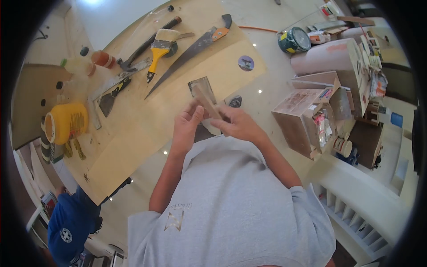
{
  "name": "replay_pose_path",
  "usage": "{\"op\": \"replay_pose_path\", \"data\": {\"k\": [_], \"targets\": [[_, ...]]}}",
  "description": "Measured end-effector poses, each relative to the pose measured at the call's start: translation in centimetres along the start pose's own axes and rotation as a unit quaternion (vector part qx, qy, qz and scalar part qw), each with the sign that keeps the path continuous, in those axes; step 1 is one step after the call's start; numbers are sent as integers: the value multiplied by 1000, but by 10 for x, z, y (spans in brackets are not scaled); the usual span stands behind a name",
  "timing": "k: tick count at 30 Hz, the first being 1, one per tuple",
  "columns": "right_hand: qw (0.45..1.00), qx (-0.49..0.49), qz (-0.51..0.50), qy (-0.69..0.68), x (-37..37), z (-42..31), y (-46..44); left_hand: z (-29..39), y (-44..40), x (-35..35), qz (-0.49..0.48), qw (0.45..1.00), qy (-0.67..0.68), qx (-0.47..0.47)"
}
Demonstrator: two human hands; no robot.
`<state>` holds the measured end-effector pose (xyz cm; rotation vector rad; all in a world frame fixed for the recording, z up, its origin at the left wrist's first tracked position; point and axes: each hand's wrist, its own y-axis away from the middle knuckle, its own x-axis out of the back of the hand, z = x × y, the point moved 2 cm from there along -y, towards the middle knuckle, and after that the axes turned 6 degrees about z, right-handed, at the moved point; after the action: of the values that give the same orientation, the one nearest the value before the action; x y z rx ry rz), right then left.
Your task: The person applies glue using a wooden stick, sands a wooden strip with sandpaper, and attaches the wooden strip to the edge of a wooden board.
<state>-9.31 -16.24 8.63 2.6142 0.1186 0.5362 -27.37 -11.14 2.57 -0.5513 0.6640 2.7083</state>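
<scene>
Close in front of my body, over the near edge of the table, both hands meet on a narrow, light-brown strip (206, 101) that looks like wood and is slightly blurred. My left hand (187, 119) is closed at the strip's left side, thumb raised along it. From the other side, my right hand (239, 123) pinches its lower end. Just beyond lies a small rectangular piece with a dark border (205, 83), partly hidden behind the strip. Farther off on the table are a handsaw (195, 49), a yellow-handled paintbrush (159, 52) and a hammer (149, 44).
The plywood tabletop (138, 129) also carries a putty knife (111, 98), a metal square (94, 109), a yellow container (66, 123) and several bottles. Boxes (298, 115) and a paint bucket (295, 40) stand on the right. A person in blue (71, 227) is at lower left.
</scene>
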Motion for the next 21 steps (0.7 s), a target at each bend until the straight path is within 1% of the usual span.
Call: {"op": "replay_pose_path", "data": {"k": [1, 4, 7, 10, 13, 16, 19, 21], "targets": [[1000, -10, -9, -20, -4, -2, 3, 4, -4, 1, 7, 1000, -11, -26], [999, -7, -35, 24, -10, 3, 2, 6, -14, 18, 32, 998, -49, -17], [995, -1, -60, 84, -8, 14, 6, 9, -16, 27, 39, 998, -33, -45], [994, -4, -71, 84, 0, 27, 18, 11, -20, 35, 89, 994, -4, -60], [989, 3, -42, 139, 8, 57, 21, 23, -24, 48, 135, 988, 29, -65], [993, -103, 17, 52, 18, 40, 19, 28, -28, 61, 89, 993, 55, -48], [996, -35, 37, -73, 17, 40, 9, 23, -30, 51, 53, 997, 59, -11], [983, -19, 0, -185, 10, 20, 9, 20, -29, 34, 27, 996, 88, -15]]}}
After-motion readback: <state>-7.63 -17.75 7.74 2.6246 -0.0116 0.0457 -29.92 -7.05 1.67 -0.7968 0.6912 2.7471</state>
